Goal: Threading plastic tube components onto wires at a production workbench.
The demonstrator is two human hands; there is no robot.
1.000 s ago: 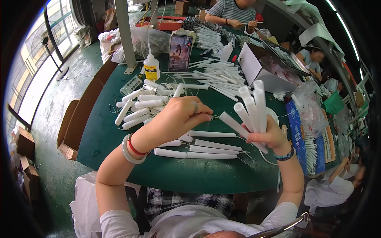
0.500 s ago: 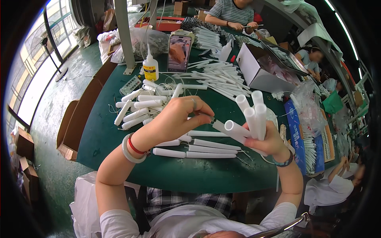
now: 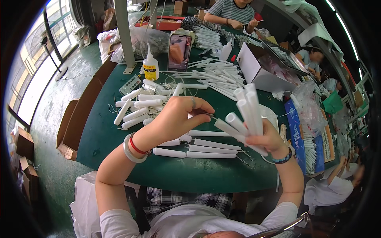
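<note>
My right hand (image 3: 268, 139) is wrapped round a bundle of white hollow plastic tubes (image 3: 250, 107), which fan upward. A slimmer white stick (image 3: 228, 129) also sits in that hand, leaning to the left below the tubes. Thumb and forefinger of my left hand (image 3: 190, 113) pinch the thin wire end (image 3: 213, 117) at this stick's tip. Under my hands, several white tubes with wire ends (image 3: 212, 148) lie in rows on the green table (image 3: 190, 174). A pile of white tubes with thin cords (image 3: 145, 104) lies beyond my left forearm.
A glue bottle (image 3: 150, 67) and a propped phone (image 3: 179, 53) stand behind the pile. Slim white sticks (image 3: 222, 77) spread across the back. To the right are a white carton (image 3: 262, 73) and a blue box (image 3: 293, 127). A person (image 3: 232, 16) works opposite.
The tube bundle in my right hand has tilted and swung slightly, and it looks blurred. The slim stick's tip moved a little right. My left hand has kept its pinch in nearly the same place.
</note>
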